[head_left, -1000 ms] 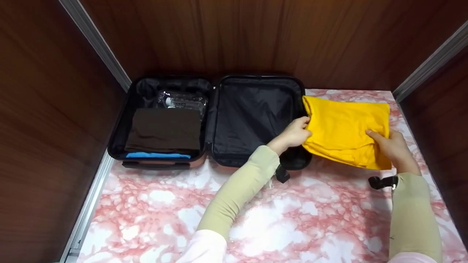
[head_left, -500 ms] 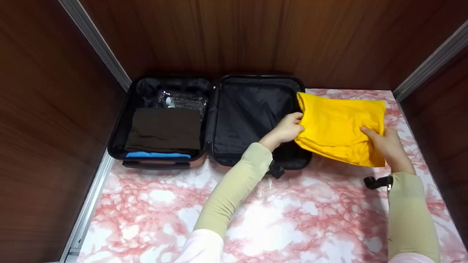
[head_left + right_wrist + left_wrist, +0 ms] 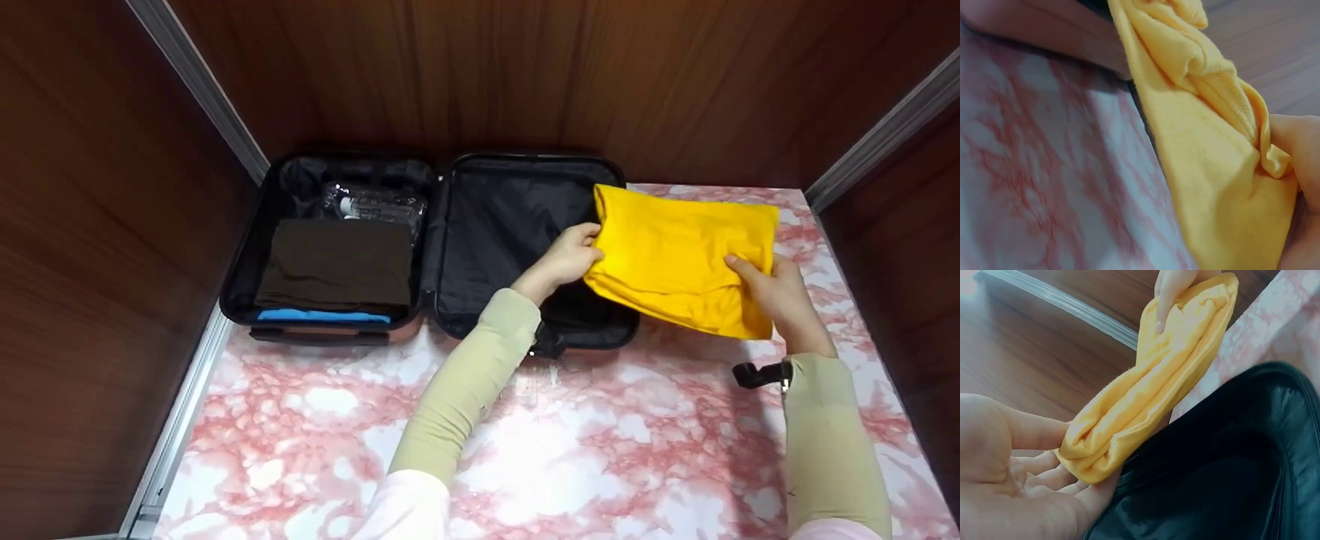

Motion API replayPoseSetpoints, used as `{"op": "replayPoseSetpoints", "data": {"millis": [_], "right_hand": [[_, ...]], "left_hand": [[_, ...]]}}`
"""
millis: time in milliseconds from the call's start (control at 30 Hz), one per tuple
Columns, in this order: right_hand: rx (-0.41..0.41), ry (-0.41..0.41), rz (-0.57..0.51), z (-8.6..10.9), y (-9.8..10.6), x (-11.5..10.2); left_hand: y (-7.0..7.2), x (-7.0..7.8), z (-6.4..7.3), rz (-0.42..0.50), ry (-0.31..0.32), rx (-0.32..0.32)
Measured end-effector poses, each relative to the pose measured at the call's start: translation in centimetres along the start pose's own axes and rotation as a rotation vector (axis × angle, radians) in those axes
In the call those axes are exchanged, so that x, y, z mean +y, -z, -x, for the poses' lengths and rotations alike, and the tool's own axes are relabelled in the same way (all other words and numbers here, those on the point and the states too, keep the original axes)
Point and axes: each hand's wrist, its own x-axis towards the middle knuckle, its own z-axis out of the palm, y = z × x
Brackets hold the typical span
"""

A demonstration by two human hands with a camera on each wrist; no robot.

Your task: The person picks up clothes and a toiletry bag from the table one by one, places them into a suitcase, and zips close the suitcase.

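A folded yellow garment point(image 3: 675, 255) is held up between both hands, its left part over the right rim of an open suitcase point(image 3: 517, 225). My left hand point(image 3: 568, 257) pinches the garment's left edge, thumb on one face and fingers on the other, as the left wrist view shows with the folded yellow layers point(image 3: 1129, 416). At the opposite edge my right hand point(image 3: 780, 296) grips the cloth, thumb on top and fingers underneath. The right wrist view has the yellow cloth point(image 3: 1202, 146) bunched by the thumb. The suitcase's right half shows only dark lining.
In the suitcase's left half lie a folded dark brown garment point(image 3: 337, 262), a blue cloth point(image 3: 322, 316) at its front and a clear plastic pouch with a bottle point(image 3: 379, 206). Brown wood-grain panels point(image 3: 510, 75) enclose the red-and-white marbled surface point(image 3: 600, 435).
Both hands have carried the yellow garment to the left and slightly toward the back, so more of it now overlaps the suitcase's right half. The suitcase and its contents stay put.
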Motion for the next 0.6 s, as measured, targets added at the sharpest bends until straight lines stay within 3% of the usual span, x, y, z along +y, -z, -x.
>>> {"op": "replayPoseSetpoints", "data": {"millis": [267,600], "right_hand": [[0.054,0.061,0.000,0.2,-1.4,-0.6],[0.032,0.091,-0.083,0.4,-3.2,-1.6]], "left_hand": [[1.4,0.1,0.2,-0.002,0.010,0.058],[3.6,0.5,0.4,0.040,0.003,0.095]]}}
